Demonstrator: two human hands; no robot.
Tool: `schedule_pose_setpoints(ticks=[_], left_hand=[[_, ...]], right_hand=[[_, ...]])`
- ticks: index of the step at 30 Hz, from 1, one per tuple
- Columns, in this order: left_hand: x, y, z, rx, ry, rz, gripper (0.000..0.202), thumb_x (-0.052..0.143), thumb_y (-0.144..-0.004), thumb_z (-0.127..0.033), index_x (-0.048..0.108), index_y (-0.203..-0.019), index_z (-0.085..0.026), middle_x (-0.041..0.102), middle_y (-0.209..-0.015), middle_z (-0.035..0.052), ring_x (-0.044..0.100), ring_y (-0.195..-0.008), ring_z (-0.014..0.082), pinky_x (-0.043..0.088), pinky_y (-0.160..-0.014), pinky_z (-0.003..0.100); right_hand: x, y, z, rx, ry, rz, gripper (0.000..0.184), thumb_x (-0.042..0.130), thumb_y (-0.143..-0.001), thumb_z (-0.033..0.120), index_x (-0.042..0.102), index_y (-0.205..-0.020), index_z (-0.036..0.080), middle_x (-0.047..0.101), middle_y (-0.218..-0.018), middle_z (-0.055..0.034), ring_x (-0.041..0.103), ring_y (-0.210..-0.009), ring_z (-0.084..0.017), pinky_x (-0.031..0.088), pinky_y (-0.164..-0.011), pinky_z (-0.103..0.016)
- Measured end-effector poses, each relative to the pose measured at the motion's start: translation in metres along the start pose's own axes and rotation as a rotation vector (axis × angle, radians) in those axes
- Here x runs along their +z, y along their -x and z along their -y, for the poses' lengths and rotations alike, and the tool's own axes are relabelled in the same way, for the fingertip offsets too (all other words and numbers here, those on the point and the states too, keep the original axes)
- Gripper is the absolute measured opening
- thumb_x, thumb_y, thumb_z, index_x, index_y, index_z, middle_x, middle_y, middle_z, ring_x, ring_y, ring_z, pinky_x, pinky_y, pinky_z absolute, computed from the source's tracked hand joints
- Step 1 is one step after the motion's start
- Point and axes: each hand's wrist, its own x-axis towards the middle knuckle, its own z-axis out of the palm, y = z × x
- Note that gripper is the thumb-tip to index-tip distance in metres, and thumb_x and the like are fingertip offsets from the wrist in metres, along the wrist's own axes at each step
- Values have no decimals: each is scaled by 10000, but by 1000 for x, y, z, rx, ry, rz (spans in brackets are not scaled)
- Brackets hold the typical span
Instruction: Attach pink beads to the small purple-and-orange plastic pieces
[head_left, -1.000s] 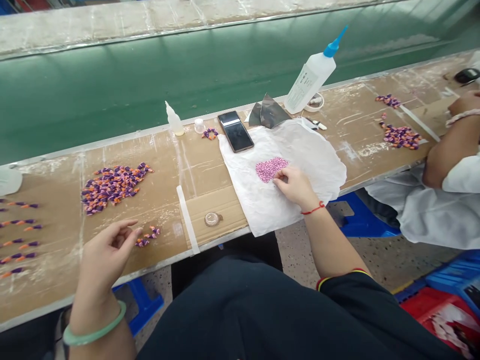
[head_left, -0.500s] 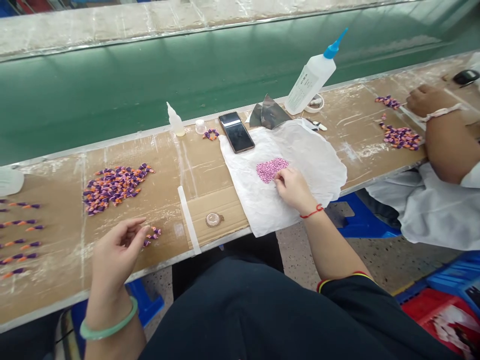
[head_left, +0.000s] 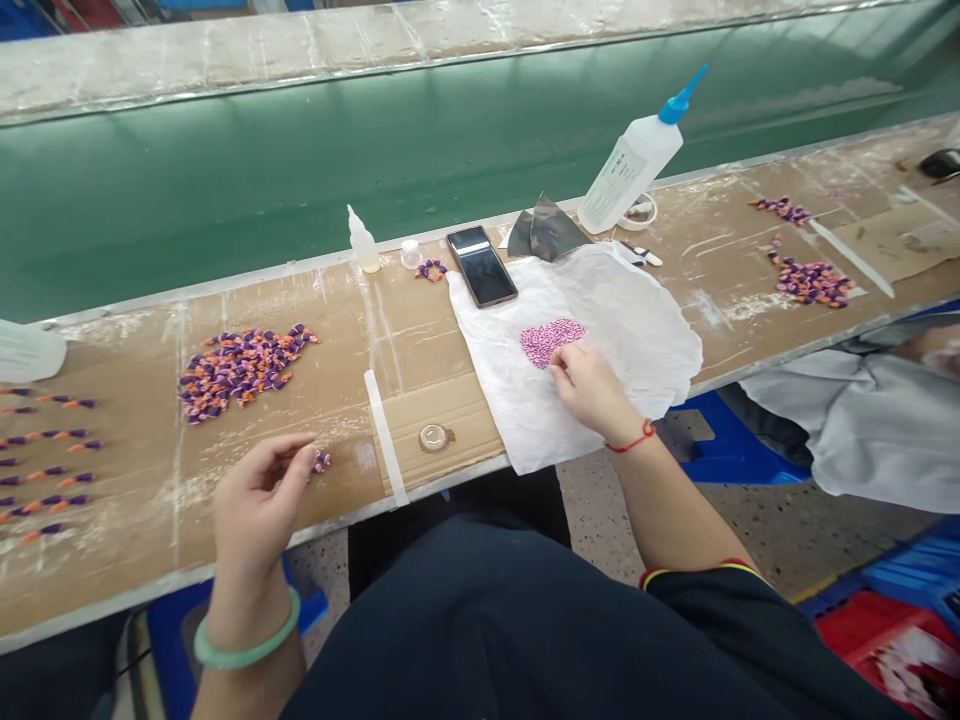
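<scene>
My right hand [head_left: 592, 385] rests on a crumpled white sheet [head_left: 645, 320], its fingers pinched together at the near edge of a small heap of tiny pink beads [head_left: 551, 340]; what the fingertips hold is too small to see. My left hand [head_left: 262, 500], with a green bangle on the wrist, hovers over the cardboard-covered bench [head_left: 315, 400]. Its fingers are loosely curled and apart, with nothing in them. The fingertips are just beside a few purple and orange pieces [head_left: 321, 461].
A pile of purple-orange pieces [head_left: 240, 368] and rows of them [head_left: 45, 460] lie at left. A phone [head_left: 482, 265], small dropper bottle [head_left: 363, 243], large glue bottle [head_left: 634, 160], clear lid [head_left: 433, 436] and white strip [head_left: 385, 437] are nearby. A co-worker's white garment [head_left: 862, 420] is at right.
My left hand has moved right, up to the few loose pieces. The co-worker's hand has left the bench at right. My right hand stays at the pink beads.
</scene>
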Motion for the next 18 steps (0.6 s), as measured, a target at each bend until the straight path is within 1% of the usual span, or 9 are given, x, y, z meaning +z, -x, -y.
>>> schedule_pose_setpoints(ticks=[2,3,5,7,8,10,12,15,18], left_hand=[[15,2,-22,120,91,60,119,662,-818,-282,733,-801,-189,743,-722,22,684,-645,167,545,-601,252],[24,3,-34,189,135,130,127,638,-840,-254,736,-793,-189,744,-735,24,684,-666,162,540,-621,249],[42,2,-58,331,203,321,159,612,-860,-215,745,-780,-182,740,-719,28,661,-639,143,521,-622,239],[56,1,-77,385,237,458,165,612,-870,-211,758,-806,-166,748,-733,43,641,-614,133,498,-590,230],[61,0,-83,394,253,489,159,620,-867,-210,762,-820,-156,744,-723,47,626,-596,130,487,-571,229],[66,0,-90,382,285,510,151,633,-862,-211,763,-833,-139,740,-710,55,595,-566,125,468,-535,227],[66,1,-90,359,315,507,148,638,-856,-206,758,-812,-131,738,-692,56,568,-535,117,453,-505,221],[61,4,-88,328,328,517,155,635,-851,-203,749,-776,-130,735,-662,54,548,-506,111,434,-471,214],[58,5,-89,308,323,539,175,620,-854,-215,740,-760,-129,723,-639,53,558,-513,119,437,-471,216]], right_hand=[[-9,7,25,-90,-72,21,140,461,-887,162,423,-774,235,556,-800,-74,518,-806,-246,440,-765,-399],[-14,11,40,-152,-118,30,144,454,-912,172,422,-788,236,550,-808,-62,515,-801,-233,438,-759,-386],[-23,17,70,-339,-264,14,142,450,-943,153,429,-829,233,535,-815,-47,500,-798,-221,428,-750,-376],[-29,21,97,-468,-328,2,148,451,-940,103,433,-862,226,530,-835,-45,489,-812,-215,421,-748,-369],[-32,22,107,-513,-339,-1,155,450,-939,85,437,-870,223,528,-840,-47,481,-813,-214,419,-740,-365],[-34,23,123,-566,-334,-10,161,450,-938,70,449,-875,218,526,-847,-54,468,-813,-218,419,-723,-362],[-33,24,131,-587,-307,-23,163,443,-944,69,465,-872,214,527,-853,-65,463,-817,-226,428,-722,-370],[-33,24,135,-614,-250,-24,177,428,-936,49,497,-880,202,547,-866,-84,464,-834,-239,444,-735,-385],[-34,25,137,-638,-205,-11,193,432,-901,22,517,-876,193,561,-857,-94,457,-836,-248,454,-733,-390]])
